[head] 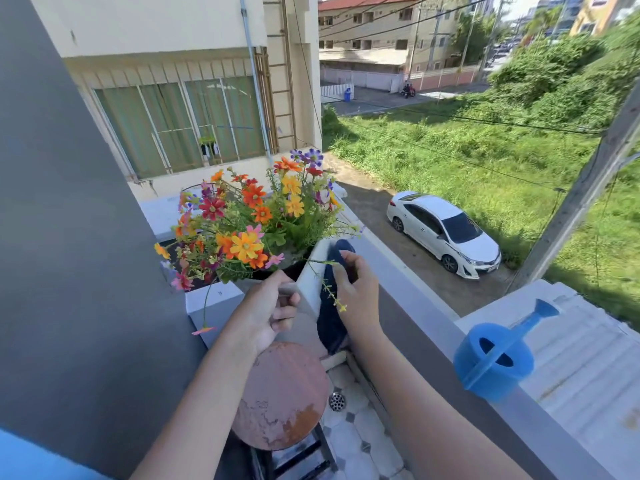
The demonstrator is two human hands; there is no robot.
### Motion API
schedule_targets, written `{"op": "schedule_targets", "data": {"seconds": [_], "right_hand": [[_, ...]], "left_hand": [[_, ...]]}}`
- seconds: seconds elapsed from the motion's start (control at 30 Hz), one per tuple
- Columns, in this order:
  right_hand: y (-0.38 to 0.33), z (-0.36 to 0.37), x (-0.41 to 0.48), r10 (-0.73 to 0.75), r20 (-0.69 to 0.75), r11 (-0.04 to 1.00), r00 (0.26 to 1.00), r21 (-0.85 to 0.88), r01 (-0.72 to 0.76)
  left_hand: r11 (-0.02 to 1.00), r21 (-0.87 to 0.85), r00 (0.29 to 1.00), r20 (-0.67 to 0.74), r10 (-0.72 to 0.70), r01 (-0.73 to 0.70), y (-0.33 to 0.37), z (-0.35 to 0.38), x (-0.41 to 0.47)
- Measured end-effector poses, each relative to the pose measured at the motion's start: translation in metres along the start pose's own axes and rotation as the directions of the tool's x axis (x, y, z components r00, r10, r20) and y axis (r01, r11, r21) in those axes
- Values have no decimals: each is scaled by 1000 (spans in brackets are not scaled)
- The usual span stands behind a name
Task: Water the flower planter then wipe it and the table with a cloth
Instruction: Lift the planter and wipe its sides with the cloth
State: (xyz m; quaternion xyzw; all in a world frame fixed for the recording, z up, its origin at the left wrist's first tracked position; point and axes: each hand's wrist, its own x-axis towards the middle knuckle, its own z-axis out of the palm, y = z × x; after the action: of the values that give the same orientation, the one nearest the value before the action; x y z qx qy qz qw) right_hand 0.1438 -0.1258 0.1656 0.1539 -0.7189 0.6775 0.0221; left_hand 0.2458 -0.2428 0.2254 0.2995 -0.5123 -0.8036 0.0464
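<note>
My left hand (273, 310) fingers clamp the white planter (308, 289) corner on the round surface (284, 396); my right hand (356, 292) grasps the dark blue cloth (329, 323). I'd best wipe downward, steadying firmly.

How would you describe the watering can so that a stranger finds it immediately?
Start at the grey balcony ledge running along the right side. The watering can stands on top of it, right of the right hand. It is bright blue plastic with a long spout, unlike the dark blue cloth.
</note>
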Motion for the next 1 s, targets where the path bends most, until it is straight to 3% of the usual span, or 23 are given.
{"op": "schedule_targets", "data": {"seconds": [0.17,0.3,0.43,0.67,0.83,1.0], "right_hand": [[-21,-13,53,26,-96,998,995,67,-20],[-42,-28,84,9,102,987,995,157,-25],[-53,-41,93,148,304,921,941,305,-243],[-53,-38,83,251,331,931,909,175,-321],[-59,-42,84,380,474,891,794,40,-451],[-52,-49,75,476,461,865,749,-91,-494]], "left_hand": [[995,98,999,45,-25,21,9,-1,-7],[982,185,999,37,-31,24,14,-8,-7],[955,295,999,0,-36,34,30,-20,-1],[865,501,999,-26,25,-9,56,-44,9],[831,554,998,42,37,-54,53,-49,8],[774,616,989,105,104,-146,55,-47,3]]}}
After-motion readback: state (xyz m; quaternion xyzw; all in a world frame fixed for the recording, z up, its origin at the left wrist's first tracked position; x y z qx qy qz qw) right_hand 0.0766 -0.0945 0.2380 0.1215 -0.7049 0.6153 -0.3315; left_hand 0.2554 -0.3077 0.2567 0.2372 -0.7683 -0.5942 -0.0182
